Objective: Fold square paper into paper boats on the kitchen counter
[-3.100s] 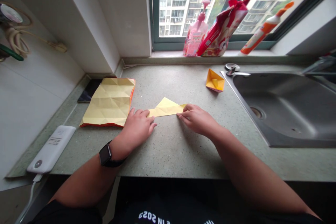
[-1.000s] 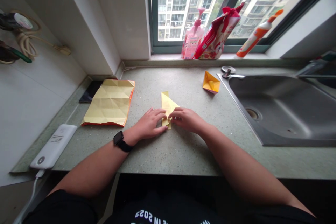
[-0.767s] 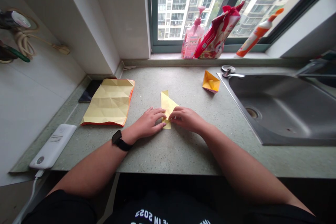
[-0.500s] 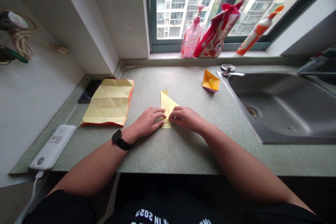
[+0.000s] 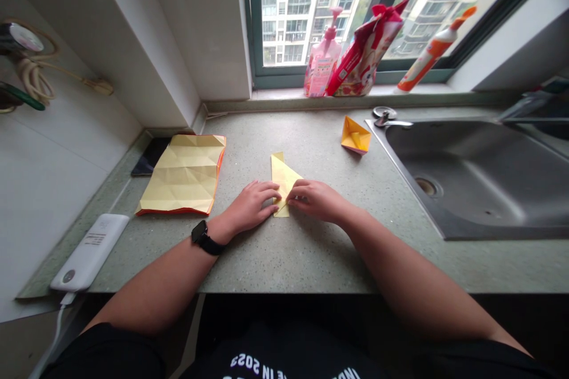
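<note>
A small pale-yellow folded paper (image 5: 283, 179) lies on the counter in front of me, a slanted flap on its right side and a narrow strip at its top and bottom. My left hand (image 5: 252, 205) rests at its left edge, thumb and fingers gripping the lower part. From the right, my right hand (image 5: 316, 200) pinches the paper's right edge near the lower fold, its fingers curled together. Part of the paper is hidden under the fingertips. Farther back and to the right sits a folded orange-yellow paper piece (image 5: 355, 135), standing open like a small box.
Creased yellow sheets with red edges (image 5: 184, 172) lie at left, over a dark flat object (image 5: 150, 157). A white power bank (image 5: 90, 251) with a cable is near the front left. The steel sink (image 5: 489, 183) fills the right. Bottles and a red bag (image 5: 371, 53) stand on the sill.
The whole view has shifted very slightly. Both hands stay on the yellow paper in nearly the same place, with no visible new fold.
</note>
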Available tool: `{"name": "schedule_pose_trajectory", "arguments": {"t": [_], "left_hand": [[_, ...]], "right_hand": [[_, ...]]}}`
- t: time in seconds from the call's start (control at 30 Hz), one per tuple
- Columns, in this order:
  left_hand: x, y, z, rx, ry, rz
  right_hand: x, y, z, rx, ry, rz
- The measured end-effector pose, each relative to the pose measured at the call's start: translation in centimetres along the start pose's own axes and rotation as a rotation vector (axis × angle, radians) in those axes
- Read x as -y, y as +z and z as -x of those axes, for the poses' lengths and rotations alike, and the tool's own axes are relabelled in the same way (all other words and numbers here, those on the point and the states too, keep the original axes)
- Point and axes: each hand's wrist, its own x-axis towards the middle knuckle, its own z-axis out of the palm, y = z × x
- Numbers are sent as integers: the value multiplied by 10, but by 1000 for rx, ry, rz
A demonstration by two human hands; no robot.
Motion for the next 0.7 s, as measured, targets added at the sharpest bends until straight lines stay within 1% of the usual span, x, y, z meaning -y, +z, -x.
{"name": "schedule_pose_trajectory", "arguments": {"t": [0.13, 0.3, 0.4, 0.53, 0.7], "left_hand": [[1, 1, 0, -8, -7, 24], [3, 2, -1, -18, 5, 33], [3, 3, -2, -15, 4, 27], [3, 3, -1, -10, 2, 16], [3, 4, 0, -17, 14, 15]], "right_hand": [[1, -3, 2, -14, -29, -6], [5, 0, 4, 39, -107, -12], [8, 4, 3, 70, -121, 9], [13, 6, 3, 80, -66, 51], [14, -2, 3, 107, 54, 117]]}}
